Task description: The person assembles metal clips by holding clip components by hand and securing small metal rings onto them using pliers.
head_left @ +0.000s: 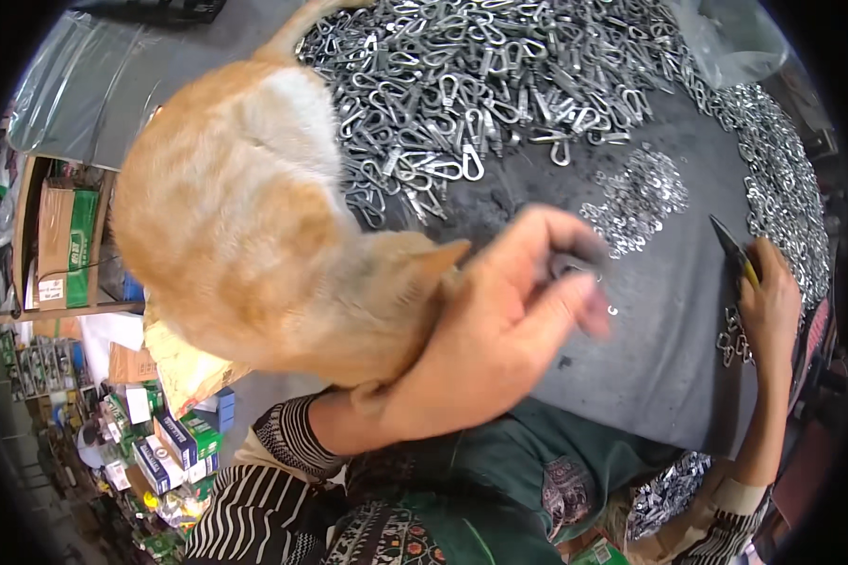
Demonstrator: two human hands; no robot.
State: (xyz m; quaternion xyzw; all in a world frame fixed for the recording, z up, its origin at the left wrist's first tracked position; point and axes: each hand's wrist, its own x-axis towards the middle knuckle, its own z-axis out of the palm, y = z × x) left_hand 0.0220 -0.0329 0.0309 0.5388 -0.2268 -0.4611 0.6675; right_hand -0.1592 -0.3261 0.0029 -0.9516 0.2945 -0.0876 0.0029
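An orange-and-white cat (245,207) stands on the dark work surface (631,377), its head lowered against my left wrist. My left hand (499,330) reaches past the cat's head, fingers bent; motion smears the fingertips, so anything between them cannot be made out. Just beyond them is a pile of small silvery rings (643,196), with one loose ring (612,310) nearer to me. At the right, my right hand (773,297) is closed around pliers (733,250) with dark jaws and a yellow-marked handle. Beside that hand lies a short length of metal chain (733,337).
A large heap of metal snap hooks (481,75) covers the far side. Piled chain (782,160) runs down the right edge, below a clear plastic bag (730,42). Boxes (174,452) crowd the lower left, near a wooden shelf (28,235).
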